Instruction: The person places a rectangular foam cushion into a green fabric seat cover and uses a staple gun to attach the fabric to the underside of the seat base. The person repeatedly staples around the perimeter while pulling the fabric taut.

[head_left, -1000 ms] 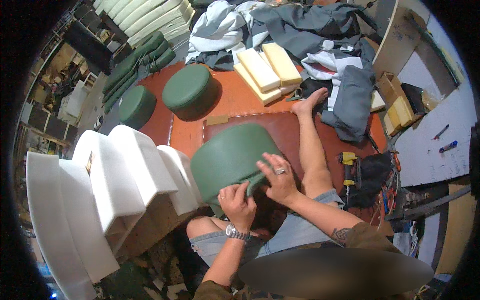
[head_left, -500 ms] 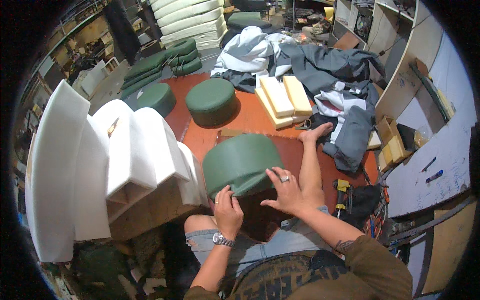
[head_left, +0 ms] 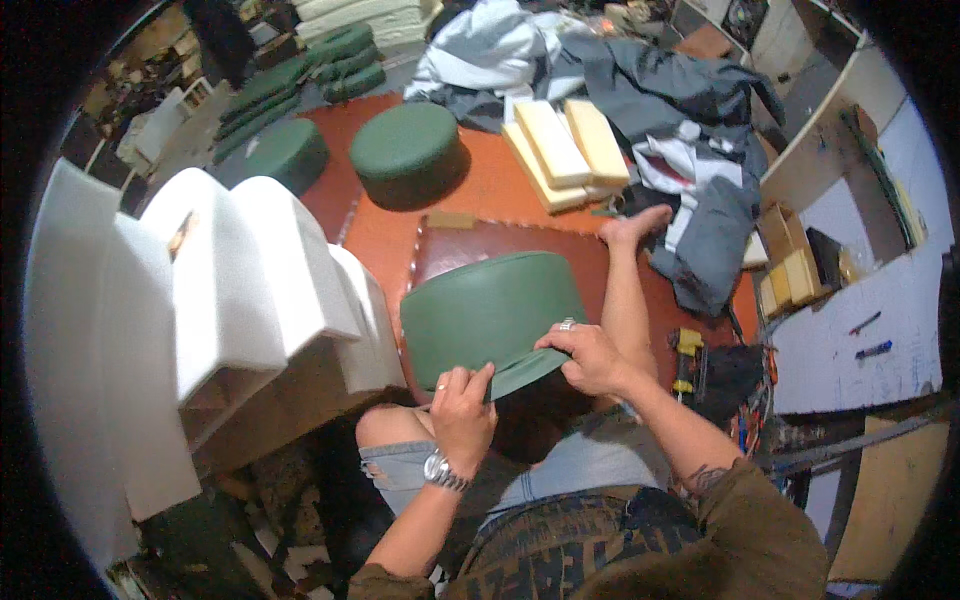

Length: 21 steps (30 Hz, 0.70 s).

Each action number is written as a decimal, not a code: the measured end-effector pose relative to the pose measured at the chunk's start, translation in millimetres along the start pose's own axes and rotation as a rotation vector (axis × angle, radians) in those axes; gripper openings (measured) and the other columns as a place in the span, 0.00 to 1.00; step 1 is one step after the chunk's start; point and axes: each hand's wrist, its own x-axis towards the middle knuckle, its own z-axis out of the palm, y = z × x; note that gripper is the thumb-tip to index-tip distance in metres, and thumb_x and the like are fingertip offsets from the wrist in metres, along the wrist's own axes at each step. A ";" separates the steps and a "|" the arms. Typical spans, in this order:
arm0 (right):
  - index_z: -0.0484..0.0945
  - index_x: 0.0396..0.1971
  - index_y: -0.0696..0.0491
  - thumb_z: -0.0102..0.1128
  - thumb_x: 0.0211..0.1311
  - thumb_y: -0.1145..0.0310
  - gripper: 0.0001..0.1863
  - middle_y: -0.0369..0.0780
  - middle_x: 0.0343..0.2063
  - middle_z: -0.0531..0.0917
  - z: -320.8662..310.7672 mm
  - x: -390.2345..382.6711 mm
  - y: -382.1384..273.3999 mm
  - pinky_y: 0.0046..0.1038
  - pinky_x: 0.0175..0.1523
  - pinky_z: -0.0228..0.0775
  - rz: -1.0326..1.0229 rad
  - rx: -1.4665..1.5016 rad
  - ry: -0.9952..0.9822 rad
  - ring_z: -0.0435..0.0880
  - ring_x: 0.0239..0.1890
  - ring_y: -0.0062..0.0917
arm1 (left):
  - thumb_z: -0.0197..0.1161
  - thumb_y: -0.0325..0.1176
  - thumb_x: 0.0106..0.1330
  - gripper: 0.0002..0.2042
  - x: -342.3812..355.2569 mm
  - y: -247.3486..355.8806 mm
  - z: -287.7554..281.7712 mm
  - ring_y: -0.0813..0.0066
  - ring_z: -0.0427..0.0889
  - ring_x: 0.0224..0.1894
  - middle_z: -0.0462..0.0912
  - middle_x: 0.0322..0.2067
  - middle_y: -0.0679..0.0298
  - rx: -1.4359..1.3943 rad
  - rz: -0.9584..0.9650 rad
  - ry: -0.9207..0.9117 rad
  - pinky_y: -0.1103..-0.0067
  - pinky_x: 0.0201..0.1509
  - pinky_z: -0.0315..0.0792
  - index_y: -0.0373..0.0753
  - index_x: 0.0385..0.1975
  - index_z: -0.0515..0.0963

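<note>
A round green upholstered cushion (head_left: 490, 305) stands tilted in front of my lap, its side facing me. Along its near lower edge runs a loose fold of the green cover (head_left: 525, 373). My left hand (head_left: 462, 410), with a watch at the wrist, pinches that fold at its left end. At the right end my right hand (head_left: 590, 358), wearing a ring, grips the same fold between thumb and fingers. The cushion's underside is hidden from view.
Two finished-looking green round cushions (head_left: 405, 155) (head_left: 287, 155) sit farther back on the orange-red surface (head_left: 490, 195). White padded frames (head_left: 290, 265) crowd the left. Cream foam blocks (head_left: 552, 145) and grey fabric (head_left: 700, 245) lie beyond. A yellow-and-black tool (head_left: 686, 358) is at the right.
My right hand has gone from open fingers beside the cushion to gripping its cover edge. The edge is now pulled out toward me as a fold. The whole view has shifted slightly.
</note>
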 end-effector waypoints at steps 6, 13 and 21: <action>0.82 0.42 0.57 0.66 0.59 0.69 0.12 0.49 0.37 0.83 3.6 -42.2 -19.8 0.47 0.52 0.74 0.025 0.160 -0.347 0.82 0.46 0.49 | 0.66 0.23 0.56 0.12 -42.8 -3.6 -18.0 0.49 0.80 0.43 0.79 0.35 0.52 -0.356 -0.175 -0.437 0.61 0.48 0.75 0.36 0.42 0.83; 0.75 0.36 0.54 0.81 0.44 0.65 0.23 0.46 0.34 0.79 28.8 -57.2 -32.2 0.46 0.47 0.73 -0.057 -0.171 -0.090 0.81 0.41 0.46 | 0.66 0.26 0.57 0.10 -60.2 9.1 8.5 0.46 0.76 0.40 0.74 0.34 0.50 -0.225 -0.022 -0.140 0.60 0.44 0.72 0.33 0.37 0.75; 0.73 0.32 0.55 0.78 0.36 0.71 0.22 0.44 0.31 0.79 24.5 -11.5 -14.5 0.47 0.46 0.75 -0.116 -0.232 0.022 0.82 0.40 0.45 | 0.74 0.30 0.50 0.15 -14.3 -8.3 5.3 0.50 0.79 0.40 0.76 0.34 0.55 -0.097 -0.009 -0.148 0.58 0.42 0.74 0.39 0.31 0.73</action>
